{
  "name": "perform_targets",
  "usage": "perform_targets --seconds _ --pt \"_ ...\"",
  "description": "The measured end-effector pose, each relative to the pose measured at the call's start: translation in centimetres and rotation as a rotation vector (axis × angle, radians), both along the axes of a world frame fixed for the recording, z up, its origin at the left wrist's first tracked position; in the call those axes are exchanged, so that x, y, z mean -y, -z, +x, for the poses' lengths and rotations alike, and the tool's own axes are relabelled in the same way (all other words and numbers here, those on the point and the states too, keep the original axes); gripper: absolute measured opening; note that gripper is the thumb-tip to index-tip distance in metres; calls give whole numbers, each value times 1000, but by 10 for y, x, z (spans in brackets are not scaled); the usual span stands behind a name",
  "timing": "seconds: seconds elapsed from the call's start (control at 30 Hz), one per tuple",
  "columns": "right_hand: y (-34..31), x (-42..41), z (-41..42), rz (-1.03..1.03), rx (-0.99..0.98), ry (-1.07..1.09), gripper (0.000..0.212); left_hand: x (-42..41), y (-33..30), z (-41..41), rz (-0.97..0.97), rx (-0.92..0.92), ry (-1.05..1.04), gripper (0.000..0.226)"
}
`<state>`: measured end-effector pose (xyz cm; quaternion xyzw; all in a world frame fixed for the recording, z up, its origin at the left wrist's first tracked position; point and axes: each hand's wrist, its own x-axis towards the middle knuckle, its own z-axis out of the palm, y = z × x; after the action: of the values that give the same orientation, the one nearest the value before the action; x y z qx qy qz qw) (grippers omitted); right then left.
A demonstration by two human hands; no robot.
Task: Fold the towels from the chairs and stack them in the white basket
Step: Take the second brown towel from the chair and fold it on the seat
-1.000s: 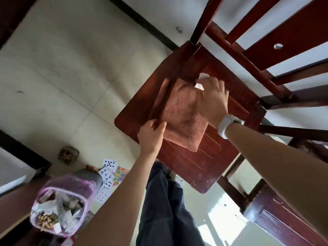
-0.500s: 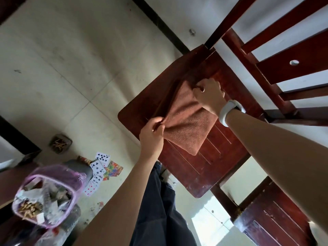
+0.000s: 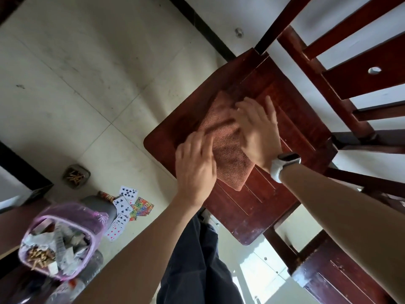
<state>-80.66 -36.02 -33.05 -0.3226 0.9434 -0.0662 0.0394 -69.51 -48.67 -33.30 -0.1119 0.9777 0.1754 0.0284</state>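
Both hands, the left hand (image 3: 195, 170) and right hand (image 3: 256, 130), now press flat (fingers straight, gripping nothing) on the folded brown towel (image 3: 228, 150), so basket transfer seems next.

A person's bare forearms end in the left hand (image 3: 195, 170) and right hand (image 3: 255, 128); a white-strapped watch (image 3: 282, 164) bands the right wrist, above dark navy trousers (image 3: 197, 260)

Soft daylight, sun patch on the floor (image 3: 260, 275); both hands motion-blurred, wide-angle bending at edges.
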Motion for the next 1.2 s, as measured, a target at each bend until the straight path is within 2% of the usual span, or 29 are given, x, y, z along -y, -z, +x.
perform_targets --seconds 0.07,0.17,0.3,0.47,0.53,0.63,0.73,0.8,0.9,1.0,1.2 --pt "14 -8 10 163 -2 -114 37 -10 10 2 -27 49 193 45" --pt "27 -6 7 269 49 -124 41 -12 32 6 -54 156 222 62" --pt "41 -13 -1 259 154 -106 49 -6 49 13 -86 174 243 78" --pt "41 -21 -7 112 201 -109 51 -5 42 9 -47 157 243 75" --pt "30 -29 0 -11 212 27 53 1 33 5 9 96 224 64" --pt "12 -44 31 -321 288 498 52 16 23 -10 53 31 52 49" --pt "-3 -42 56 -526 568 1091 42 26 21 -31 175 78 -128 43" --pt "-3 -32 63 -544 752 1299 39 29 22 -45 222 148 -147 37" --pt "0 -16 63 -663 831 1394 42 30 20 -64 297 188 -226 30" --pt "5 -8 56 -641 840 1445 45 29 14 -78 364 274 -330 26" --pt "7 -6 53 -602 831 1459 45 31 14 -87 397 445 -294 25"
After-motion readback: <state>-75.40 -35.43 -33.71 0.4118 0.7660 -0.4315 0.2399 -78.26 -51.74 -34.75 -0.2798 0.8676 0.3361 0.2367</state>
